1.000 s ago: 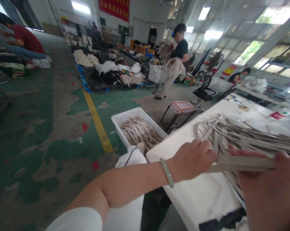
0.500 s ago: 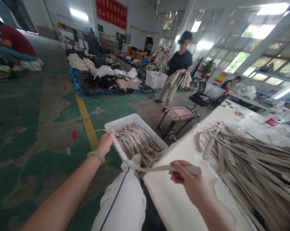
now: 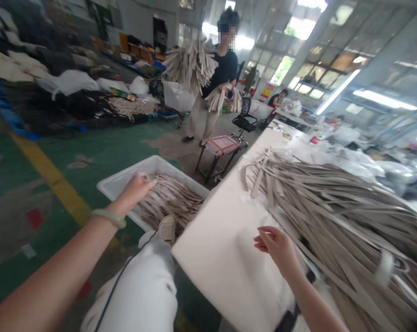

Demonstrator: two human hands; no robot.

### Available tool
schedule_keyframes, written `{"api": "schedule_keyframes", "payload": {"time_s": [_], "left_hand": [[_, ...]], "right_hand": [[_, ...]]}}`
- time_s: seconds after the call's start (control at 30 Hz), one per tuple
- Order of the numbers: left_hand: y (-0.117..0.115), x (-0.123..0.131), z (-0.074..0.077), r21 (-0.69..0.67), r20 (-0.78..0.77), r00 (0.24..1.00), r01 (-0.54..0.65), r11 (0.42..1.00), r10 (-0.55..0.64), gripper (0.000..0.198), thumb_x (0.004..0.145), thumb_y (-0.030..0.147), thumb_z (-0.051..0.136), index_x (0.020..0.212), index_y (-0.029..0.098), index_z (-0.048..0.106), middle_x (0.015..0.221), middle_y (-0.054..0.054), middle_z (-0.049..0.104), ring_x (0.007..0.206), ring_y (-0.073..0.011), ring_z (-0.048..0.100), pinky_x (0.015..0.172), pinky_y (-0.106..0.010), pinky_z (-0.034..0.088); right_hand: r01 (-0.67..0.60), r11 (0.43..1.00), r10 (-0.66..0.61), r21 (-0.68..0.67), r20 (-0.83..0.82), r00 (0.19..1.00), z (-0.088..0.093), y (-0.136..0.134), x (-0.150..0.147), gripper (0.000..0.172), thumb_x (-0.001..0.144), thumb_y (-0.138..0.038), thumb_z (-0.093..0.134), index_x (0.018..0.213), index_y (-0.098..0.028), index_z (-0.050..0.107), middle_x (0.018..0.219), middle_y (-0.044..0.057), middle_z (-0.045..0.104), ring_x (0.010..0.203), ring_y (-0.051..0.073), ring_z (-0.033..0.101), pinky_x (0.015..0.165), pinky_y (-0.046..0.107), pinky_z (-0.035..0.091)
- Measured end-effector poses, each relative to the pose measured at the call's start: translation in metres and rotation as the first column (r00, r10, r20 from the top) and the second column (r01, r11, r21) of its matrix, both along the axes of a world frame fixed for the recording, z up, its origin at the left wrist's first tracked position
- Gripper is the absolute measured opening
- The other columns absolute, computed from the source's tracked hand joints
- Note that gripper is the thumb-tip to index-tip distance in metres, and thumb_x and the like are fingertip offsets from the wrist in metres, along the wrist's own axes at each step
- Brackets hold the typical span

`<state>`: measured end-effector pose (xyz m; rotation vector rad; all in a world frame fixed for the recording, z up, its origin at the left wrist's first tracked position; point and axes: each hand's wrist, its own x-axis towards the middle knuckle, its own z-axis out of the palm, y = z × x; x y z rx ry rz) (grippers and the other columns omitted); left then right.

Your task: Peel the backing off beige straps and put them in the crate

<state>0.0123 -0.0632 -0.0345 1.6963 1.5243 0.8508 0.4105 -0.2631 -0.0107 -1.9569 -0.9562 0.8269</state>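
My left hand [image 3: 134, 191] hangs above the white plastic bin [image 3: 125, 184], a little blurred, with a pale green bangle on its wrist [image 3: 108, 218] and no strip visible in it. Beige flat strips [image 3: 170, 200] lie heaped in the bin. My right hand [image 3: 276, 246] is over the white table top [image 3: 222, 249], fingers slightly apart, holding nothing. It is close to the large pile of long beige strips [image 3: 333, 207] but does not seem to touch it.
My white-trousered leg and beige shoe [image 3: 167, 229] lie below the bin. Farther off, a standing co-worker [image 3: 222, 60] carries bundles of strips. A pink-topped stool [image 3: 220, 145], a black office chair [image 3: 245, 122] and bags on the floor stand beyond.
The strip stretched between my hands earlier is no longer held. Both hands have let go of it. The scene has shifted left in the frame, and the co-worker stands nearer with the bundles raised.
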Motion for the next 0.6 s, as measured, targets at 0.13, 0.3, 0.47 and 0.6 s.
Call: {"api": "schedule_keyframes", "payload": {"time_s": [0.13,0.3,0.47,0.6], "left_hand": [[-0.055,0.054,0.047,-0.105,-0.045,0.932,0.354,0.929,-0.36,0.047,0.079,0.045,0.065,0.117,0.018,0.061,0.114,-0.009,0.066,0.088,-0.0239,0.065,0.076,-0.033,0.052],[-0.142,0.13,0.124,-0.101,-0.343,0.471,0.842,0.53,-0.813,0.039,0.084,0.043,0.061,0.117,0.024,0.066,0.121,-0.008,0.067,0.11,-0.0282,0.062,0.096,-0.036,0.045],[-0.211,0.206,0.133,-0.145,-0.638,0.234,0.899,0.413,-0.734,0.027,0.085,0.038,0.063,0.098,0.015,0.071,0.095,-0.015,0.072,0.087,-0.0312,0.068,0.079,-0.038,0.052],[-0.227,0.25,0.101,0.022,-0.701,0.306,0.912,0.41,-0.644,0.018,0.089,0.019,0.055,0.102,0.012,0.066,0.102,-0.016,0.07,0.094,-0.0297,0.067,0.082,-0.039,0.053]], "right_hand": [[-0.007,0.998,-0.031,0.057,0.644,0.764,-0.017,-0.074,0.074,0.03,0.077,-0.036,0.057,0.095,-0.015,0.068,0.095,0.013,0.07,0.078,0.026,0.067,0.077,0.043,0.054],[-0.074,0.997,0.021,0.036,0.758,0.651,-0.033,-0.11,0.093,0.044,0.081,-0.033,0.055,0.118,-0.011,0.062,0.119,0.017,0.062,0.105,0.028,0.061,0.091,0.042,0.048],[0.022,0.999,-0.05,0.047,0.753,0.656,-0.036,-0.096,0.076,0.037,0.085,-0.038,0.056,0.11,-0.011,0.062,0.103,0.015,0.064,0.097,0.027,0.06,0.084,0.038,0.047],[-0.023,1.0,0.006,0.012,0.761,0.649,-0.03,-0.088,0.068,0.019,0.086,-0.03,0.056,0.081,-0.013,0.065,0.087,0.014,0.065,0.088,0.027,0.059,0.079,0.037,0.044]]}}
